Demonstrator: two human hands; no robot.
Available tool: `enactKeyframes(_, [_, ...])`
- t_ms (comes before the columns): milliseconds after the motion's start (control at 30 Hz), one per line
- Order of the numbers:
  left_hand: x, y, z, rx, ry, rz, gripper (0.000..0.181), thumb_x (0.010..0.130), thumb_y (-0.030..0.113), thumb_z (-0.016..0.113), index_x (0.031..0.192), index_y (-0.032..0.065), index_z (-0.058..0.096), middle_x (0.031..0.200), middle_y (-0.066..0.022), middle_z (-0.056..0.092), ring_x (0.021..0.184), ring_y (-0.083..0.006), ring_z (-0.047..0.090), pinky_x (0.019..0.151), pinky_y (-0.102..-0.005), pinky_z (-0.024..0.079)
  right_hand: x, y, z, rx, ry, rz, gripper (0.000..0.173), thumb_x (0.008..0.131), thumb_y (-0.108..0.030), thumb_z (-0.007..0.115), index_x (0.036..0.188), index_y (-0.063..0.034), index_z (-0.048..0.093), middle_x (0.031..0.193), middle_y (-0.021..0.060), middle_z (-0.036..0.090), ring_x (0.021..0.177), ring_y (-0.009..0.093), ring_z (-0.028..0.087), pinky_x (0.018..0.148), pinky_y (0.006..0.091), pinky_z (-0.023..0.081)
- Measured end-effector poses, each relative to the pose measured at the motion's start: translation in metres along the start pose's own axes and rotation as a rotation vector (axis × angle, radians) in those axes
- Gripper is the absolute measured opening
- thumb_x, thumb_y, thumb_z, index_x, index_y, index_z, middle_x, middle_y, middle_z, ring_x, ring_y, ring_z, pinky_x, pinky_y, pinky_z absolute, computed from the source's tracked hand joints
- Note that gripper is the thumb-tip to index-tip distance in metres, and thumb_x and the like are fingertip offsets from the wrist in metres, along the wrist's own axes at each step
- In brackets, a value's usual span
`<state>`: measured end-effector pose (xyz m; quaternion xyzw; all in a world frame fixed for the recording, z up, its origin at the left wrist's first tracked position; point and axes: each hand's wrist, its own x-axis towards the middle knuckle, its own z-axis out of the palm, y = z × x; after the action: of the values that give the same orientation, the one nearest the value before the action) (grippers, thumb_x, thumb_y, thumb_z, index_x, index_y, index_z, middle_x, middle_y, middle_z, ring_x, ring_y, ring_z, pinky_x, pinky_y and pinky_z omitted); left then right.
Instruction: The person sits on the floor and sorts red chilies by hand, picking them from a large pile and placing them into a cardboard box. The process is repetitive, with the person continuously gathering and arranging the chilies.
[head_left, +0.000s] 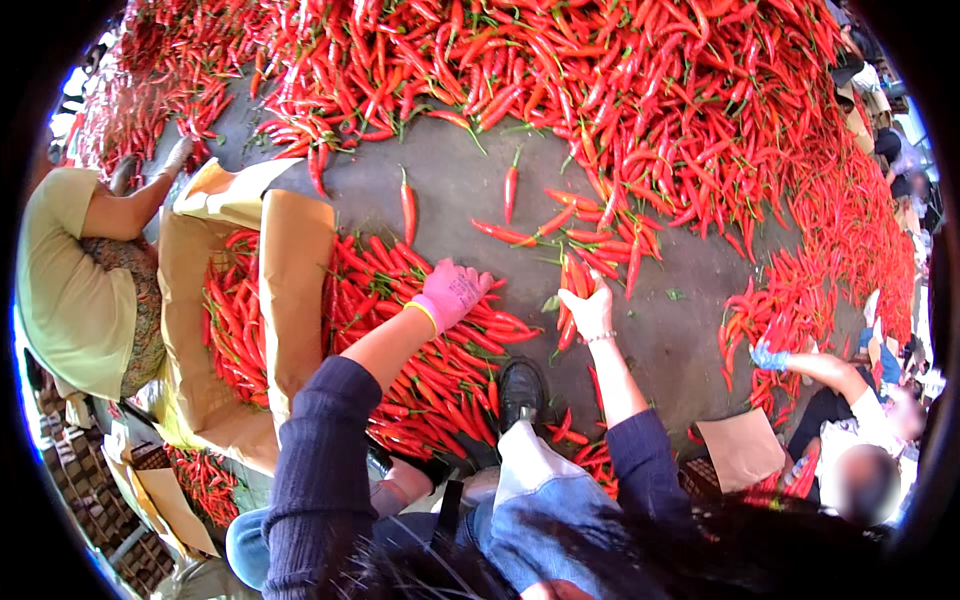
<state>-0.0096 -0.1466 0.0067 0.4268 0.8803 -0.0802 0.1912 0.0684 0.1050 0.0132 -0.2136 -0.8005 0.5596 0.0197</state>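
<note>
My left hand (452, 296), in a pink glove with a yellow cuff, is over a laid-out heap of red chili peppers (442, 375). Its fingers curl downward; a pepper tip shows beside them, but whether they grip it is hidden. In my right hand (592, 309), with a bracelet at the wrist, is a small bunch of red chilies (574, 279) with green stems. Just beyond that hand lie several loose chilies (600, 244) on the grey floor (457, 169). Left of the heap stands a paper-lined crate (298, 300) partly filled with chilies (234, 322).
A huge chili pile (562, 67) spans the far side. One co-worker (82, 277) bends at the left beside the crate; another's blue-gloved hand (770, 357) touches chilies at right. Brown paper (742, 450) lies on a crate nearby. My black shoe (523, 390) is between my hands.
</note>
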Motion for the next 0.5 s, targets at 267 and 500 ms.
enactKeyframes(267, [-0.109,-0.064,-0.140,-1.321,0.553,-0.348,0.052,0.077,0.005,0.068,0.127,0.0044,0.054,0.099,-0.0034,0.061,0.084,-0.0143,0.060,0.078,-0.0295,0.049,0.009,-0.092,0.047,0.407,-0.144,0.067,0.037,0.075,-0.002,0.075,0.109,-0.0013,0.062,0.090,0.0045,0.068,0.075,0.016,0.065,0.069,0.0307,0.054])
enactKeyframes(500, [-0.300,-0.111,-0.155,-1.777,0.520,-0.634,0.054,0.088,0.009,0.060,0.139,0.0018,0.045,0.117,-0.0046,0.062,0.096,-0.0128,0.060,0.082,-0.0275,0.049,-0.120,-0.260,0.259,0.817,-0.562,-0.156,0.045,0.074,-0.017,0.078,0.113,-0.0001,0.062,0.098,0.0063,0.069,0.091,0.019,0.065,0.085,0.0328,0.052])
